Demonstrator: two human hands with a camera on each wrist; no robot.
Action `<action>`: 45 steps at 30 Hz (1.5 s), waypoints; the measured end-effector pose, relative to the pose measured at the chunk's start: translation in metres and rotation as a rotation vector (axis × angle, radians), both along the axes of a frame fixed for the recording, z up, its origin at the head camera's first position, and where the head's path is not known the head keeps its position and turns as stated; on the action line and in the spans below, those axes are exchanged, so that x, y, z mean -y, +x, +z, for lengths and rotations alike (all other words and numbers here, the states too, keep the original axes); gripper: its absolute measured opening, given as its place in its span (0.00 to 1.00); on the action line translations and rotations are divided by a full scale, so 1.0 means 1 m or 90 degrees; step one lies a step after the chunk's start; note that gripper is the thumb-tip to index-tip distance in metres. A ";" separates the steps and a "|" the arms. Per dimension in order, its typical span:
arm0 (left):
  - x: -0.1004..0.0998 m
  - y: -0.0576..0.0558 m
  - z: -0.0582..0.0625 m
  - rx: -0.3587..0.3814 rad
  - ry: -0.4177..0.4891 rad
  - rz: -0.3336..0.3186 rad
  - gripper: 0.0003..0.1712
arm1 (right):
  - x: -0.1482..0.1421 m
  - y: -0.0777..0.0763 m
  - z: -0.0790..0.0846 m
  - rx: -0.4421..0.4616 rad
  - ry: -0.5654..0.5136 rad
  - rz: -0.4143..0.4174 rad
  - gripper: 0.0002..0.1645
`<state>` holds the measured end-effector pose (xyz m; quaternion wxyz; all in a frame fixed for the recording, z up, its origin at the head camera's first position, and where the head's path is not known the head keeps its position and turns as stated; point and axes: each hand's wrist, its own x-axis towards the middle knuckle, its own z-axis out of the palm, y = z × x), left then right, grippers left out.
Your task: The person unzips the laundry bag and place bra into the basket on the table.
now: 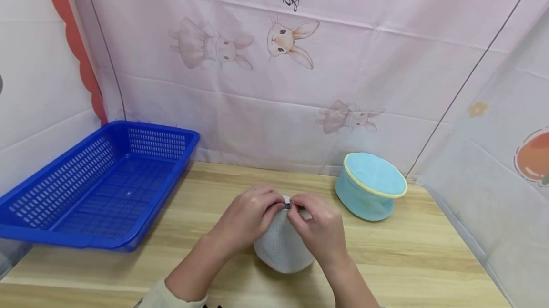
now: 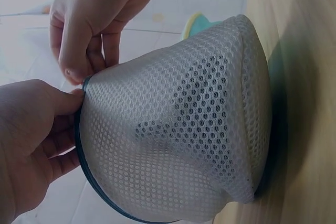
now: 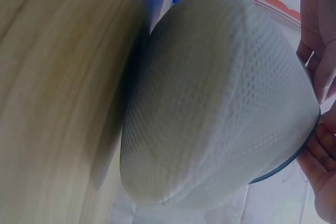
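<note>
A white mesh bag [image 1: 283,246] was at the near middle of the wooden tabletop [image 1: 411,255], base downward and dark rim [image 2: 87,174] upward, between the person's two hands. The left hand [image 1: 246,215] and the right hand [image 1: 319,224] pinched that rim close beside each other, thumbs and forefingers drawn narrow on it. Whether the base lay wholly flat on the wood could not be told.

To the left, well apart from the bag, was a blue plastic basket [image 1: 86,241], its slotted walls and gridded floor in sight. To the right, near the patterned backdrop [image 1: 266,112], a light-blue round pouch [image 1: 364,203] with yellow piping sat tilted, its top panel covering whatever was within.

Only the head view showed the basket's inside and the pouch's top. The left wrist view brought out the bag's open holes and a darker patch through the mesh; whether that was shadow or contents could not be told. It also caught a sliver of the pouch behind the bag. The right wrist view showed the bag's rounded underside and a seam, with a corner of the basket beyond.
</note>
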<state>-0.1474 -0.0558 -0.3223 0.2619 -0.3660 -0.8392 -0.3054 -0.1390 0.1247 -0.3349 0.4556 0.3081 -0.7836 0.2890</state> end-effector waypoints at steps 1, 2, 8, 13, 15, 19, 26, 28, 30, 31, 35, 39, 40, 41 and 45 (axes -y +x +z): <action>0.001 0.000 0.000 0.003 0.003 0.003 0.02 | -0.001 0.000 0.000 0.003 -0.004 0.000 0.06; 0.001 -0.001 0.001 0.007 0.005 0.007 0.02 | -0.001 -0.001 0.000 0.005 -0.008 0.001 0.06; 0.004 -0.002 0.001 0.022 0.010 0.018 0.02 | -0.004 -0.001 0.000 0.007 -0.018 0.001 0.06; 0.007 -0.002 0.003 0.027 0.011 0.024 0.02 | -0.006 -0.002 0.002 0.000 -0.012 -0.007 0.06; 0.008 -0.003 0.003 0.025 0.011 0.024 0.02 | -0.007 -0.002 0.002 0.000 -0.014 -0.007 0.06; 0.008 -0.003 0.003 0.021 0.012 0.023 0.02 | -0.007 -0.002 0.001 0.001 -0.019 -0.009 0.06; 0.009 -0.003 0.003 0.011 0.011 0.027 0.02 | -0.006 -0.001 0.002 -0.005 -0.023 -0.004 0.07; 0.009 -0.003 0.002 0.008 0.010 0.027 0.02 | -0.005 -0.001 0.002 -0.013 -0.024 -0.001 0.08; 0.008 -0.004 0.001 0.004 0.011 0.027 0.02 | -0.005 -0.001 0.002 -0.021 -0.024 -0.002 0.08; 0.007 -0.004 0.000 0.000 0.013 0.025 0.02 | -0.005 -0.001 0.002 -0.020 -0.024 0.000 0.08; 0.003 -0.003 -0.002 -0.022 0.014 0.010 0.02 | -0.002 -0.001 0.001 -0.017 -0.020 0.010 0.07; -0.001 -0.001 -0.003 -0.039 0.008 -0.011 0.03 | 0.001 0.000 -0.001 -0.015 -0.010 0.022 0.07; -0.002 -0.001 -0.003 -0.039 0.008 -0.013 0.04 | 0.002 0.000 -0.001 -0.014 -0.009 0.022 0.07; -0.002 -0.001 -0.003 -0.039 0.007 -0.014 0.04 | 0.002 0.000 -0.001 -0.013 -0.008 0.022 0.07; -0.003 0.000 -0.003 -0.028 0.004 -0.014 0.04 | 0.002 0.001 -0.001 -0.008 -0.008 0.020 0.07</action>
